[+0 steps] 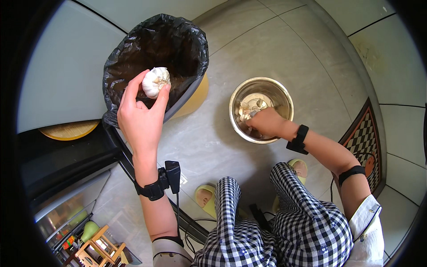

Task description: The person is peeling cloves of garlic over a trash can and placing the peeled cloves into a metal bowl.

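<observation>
My left hand grips a whole white garlic bulb between thumb and fingers, above the opening of a trash bin. The bin is yellowish and lined with a black plastic bag. On the right, my right hand reaches down into a round steel pot on the floor. Its fingers are curled over pale garlic cloves at the bottom. A small greyish thing shows at the fingertips, too little of it visible to name.
Grey tiles form the floor. A checkered mat lies at the right by the wall. At lower left stand a wooden rack and a green pear-shaped item. Cables run beside my left arm; slippers are on my feet.
</observation>
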Demonstrator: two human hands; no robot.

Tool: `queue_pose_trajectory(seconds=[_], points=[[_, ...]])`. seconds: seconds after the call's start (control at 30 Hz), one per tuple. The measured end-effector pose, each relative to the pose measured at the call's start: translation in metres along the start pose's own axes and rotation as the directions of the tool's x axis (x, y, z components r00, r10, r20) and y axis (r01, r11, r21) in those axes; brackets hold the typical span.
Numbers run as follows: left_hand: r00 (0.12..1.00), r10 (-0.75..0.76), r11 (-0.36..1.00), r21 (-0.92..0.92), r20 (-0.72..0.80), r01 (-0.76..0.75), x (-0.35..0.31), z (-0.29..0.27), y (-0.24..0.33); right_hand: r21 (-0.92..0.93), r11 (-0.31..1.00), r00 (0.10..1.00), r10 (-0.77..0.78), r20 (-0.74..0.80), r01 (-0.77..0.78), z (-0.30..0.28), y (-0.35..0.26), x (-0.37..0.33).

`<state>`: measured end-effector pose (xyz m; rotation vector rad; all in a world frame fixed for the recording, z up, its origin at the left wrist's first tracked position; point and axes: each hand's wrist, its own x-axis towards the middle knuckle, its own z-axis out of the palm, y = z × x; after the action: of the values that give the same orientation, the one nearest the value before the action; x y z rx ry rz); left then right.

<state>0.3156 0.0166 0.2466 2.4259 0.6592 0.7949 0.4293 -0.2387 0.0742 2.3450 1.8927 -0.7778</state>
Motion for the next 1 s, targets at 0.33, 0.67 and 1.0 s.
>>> queue_pose_trajectory(seconds=[0.33,0.67,1.0], points=[[1.0,-0.001,1.0,0.024,0.002,0.001,0.0,-0.002,-0.003,0.076,0.924,0.91,0.382,-0.159,-0.374,-0.028,0.017,-0.025],[1.0,-0.013,1.0,0.008,0.011,0.013,0.001,0.0,-0.001,-0.075,0.984,0.979,-0.168,-0.118,0.16,0.002,0.0,0.01],[1.0,-0.009,1.0,0.024,0.005,0.009,0.0,-0.002,-0.001,0.497,0.849,0.936,0.304,-0.178,-0.181,-0.05,0.038,-0.009]])
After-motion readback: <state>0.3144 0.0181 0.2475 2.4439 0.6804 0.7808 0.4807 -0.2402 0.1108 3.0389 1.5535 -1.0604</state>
